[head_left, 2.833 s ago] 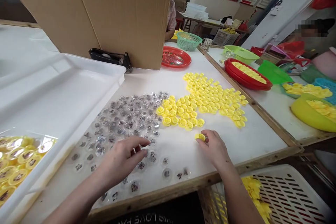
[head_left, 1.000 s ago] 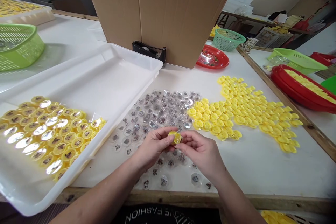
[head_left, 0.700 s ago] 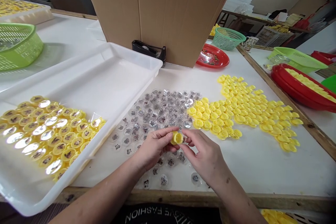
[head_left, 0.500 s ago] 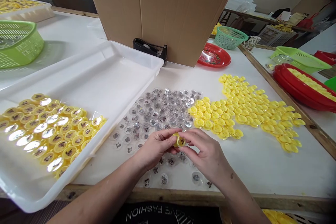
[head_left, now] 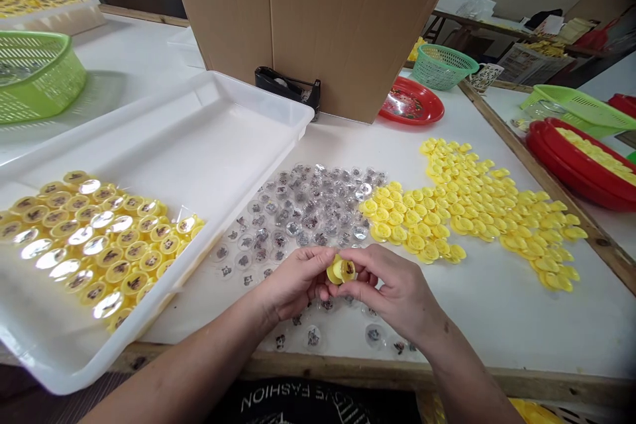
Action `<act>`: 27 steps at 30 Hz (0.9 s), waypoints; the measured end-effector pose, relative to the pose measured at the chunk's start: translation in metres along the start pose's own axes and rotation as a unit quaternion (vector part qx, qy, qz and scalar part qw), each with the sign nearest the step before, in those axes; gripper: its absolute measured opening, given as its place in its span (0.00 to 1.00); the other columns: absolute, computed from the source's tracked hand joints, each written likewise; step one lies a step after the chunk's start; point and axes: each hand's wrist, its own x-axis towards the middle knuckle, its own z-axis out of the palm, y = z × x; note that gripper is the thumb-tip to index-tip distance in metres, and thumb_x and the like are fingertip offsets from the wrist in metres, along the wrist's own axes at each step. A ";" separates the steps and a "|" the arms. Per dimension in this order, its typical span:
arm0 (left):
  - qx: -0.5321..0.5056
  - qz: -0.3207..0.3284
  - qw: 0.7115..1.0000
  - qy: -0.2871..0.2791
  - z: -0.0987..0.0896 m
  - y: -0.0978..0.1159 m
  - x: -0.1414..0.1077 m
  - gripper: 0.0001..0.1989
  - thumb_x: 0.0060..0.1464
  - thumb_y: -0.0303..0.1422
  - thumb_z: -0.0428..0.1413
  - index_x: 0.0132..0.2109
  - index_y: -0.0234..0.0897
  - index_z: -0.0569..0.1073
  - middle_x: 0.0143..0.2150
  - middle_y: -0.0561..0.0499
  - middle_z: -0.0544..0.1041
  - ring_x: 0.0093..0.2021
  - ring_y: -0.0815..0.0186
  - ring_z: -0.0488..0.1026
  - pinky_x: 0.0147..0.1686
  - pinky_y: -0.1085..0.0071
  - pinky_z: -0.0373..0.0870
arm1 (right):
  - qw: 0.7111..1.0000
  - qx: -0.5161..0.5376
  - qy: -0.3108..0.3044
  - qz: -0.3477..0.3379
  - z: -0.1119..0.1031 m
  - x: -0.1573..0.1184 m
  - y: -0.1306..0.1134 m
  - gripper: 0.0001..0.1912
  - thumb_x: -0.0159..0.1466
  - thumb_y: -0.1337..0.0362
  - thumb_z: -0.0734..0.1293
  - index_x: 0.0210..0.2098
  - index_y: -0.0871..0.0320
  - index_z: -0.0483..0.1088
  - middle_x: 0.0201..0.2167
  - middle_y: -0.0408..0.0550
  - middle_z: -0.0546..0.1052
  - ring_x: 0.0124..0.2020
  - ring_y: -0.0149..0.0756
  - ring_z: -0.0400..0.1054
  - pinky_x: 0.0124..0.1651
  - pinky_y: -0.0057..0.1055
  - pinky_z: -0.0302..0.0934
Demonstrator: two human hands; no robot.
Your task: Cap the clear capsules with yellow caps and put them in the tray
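Observation:
My left hand (head_left: 298,281) and my right hand (head_left: 390,285) meet over the table, fingertips closed around a small round yellow piece (head_left: 334,271). Overlapping its right side is a clear round cover (head_left: 348,270) with a dark print, pinched by the right fingers. I cannot tell whether the two are joined. Beneath and beyond the hands lie many clear printed covers (head_left: 311,222). To their right spreads a heap of loose yellow pieces (head_left: 477,199). Rows of yellow pieces topped with printed covers (head_left: 109,255) fill the near part of a white tray (head_left: 233,96) on the left.
A tall cardboard box (head_left: 318,26) stands behind, with a black tape dispenser (head_left: 288,89) at its foot. Red plates (head_left: 412,103), a green basket (head_left: 442,66) and a wooden strip (head_left: 527,152) are on the right. Another green basket (head_left: 44,73) sits far left.
The yellow piece has turned between my fingers, so more plain yellow shows on its left and the print now faces right. My hands stay in nearly the same place.

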 end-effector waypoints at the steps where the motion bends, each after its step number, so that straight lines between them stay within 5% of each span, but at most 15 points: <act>1: -0.004 -0.005 1.000 -0.001 0.000 0.000 0.000 0.16 0.52 0.43 0.59 0.33 0.30 0.75 0.22 0.51 0.72 0.19 0.76 0.68 0.18 0.83 0.64 | 1.000 -0.007 -0.009 -0.012 -0.001 0.000 0.001 0.14 0.62 0.59 0.68 0.47 0.50 0.70 0.28 0.42 0.71 0.26 0.31 0.65 0.28 0.29 0.62; 10: -0.024 -0.001 1.000 0.016 0.001 -0.001 -0.001 0.13 0.53 0.39 0.59 0.41 0.34 0.71 0.28 0.50 0.76 0.20 0.73 0.73 0.16 0.85 0.64 | 0.997 0.013 -0.078 -0.003 -0.012 -0.002 0.007 0.21 0.64 0.70 0.62 0.55 0.47 0.66 0.35 0.43 0.75 0.32 0.33 0.68 0.33 0.31 0.63; 18: -0.039 -0.022 0.998 -0.049 -0.002 0.004 -0.006 0.16 0.47 0.28 0.64 0.45 0.31 0.75 0.29 0.49 0.78 0.27 0.73 0.76 0.27 0.85 0.73 | 1.000 0.017 -0.019 0.015 -0.014 -0.001 0.008 0.14 0.62 0.63 0.68 0.47 0.51 0.72 0.27 0.41 0.73 0.27 0.31 0.66 0.31 0.28 0.61; 22: -0.042 -0.022 0.997 -0.063 -0.003 0.002 -0.005 0.14 0.50 0.35 0.63 0.40 0.27 0.75 0.26 0.46 0.77 0.24 0.71 0.76 0.22 0.84 0.71 | 1.000 0.004 -0.004 -0.003 -0.014 -0.001 0.009 0.10 0.60 0.58 0.69 0.40 0.55 0.74 0.26 0.42 0.71 0.27 0.32 0.65 0.28 0.29 0.60; 27: -0.048 -0.034 0.996 -0.073 -0.001 0.002 -0.004 0.16 0.53 0.36 0.60 0.42 0.25 0.74 0.32 0.41 0.77 0.32 0.64 0.78 0.31 0.79 0.75 | 1.000 0.018 0.007 -0.010 -0.012 -0.002 0.006 0.12 0.63 0.64 0.67 0.46 0.54 0.69 0.33 0.45 0.72 0.32 0.33 0.67 0.33 0.30 0.64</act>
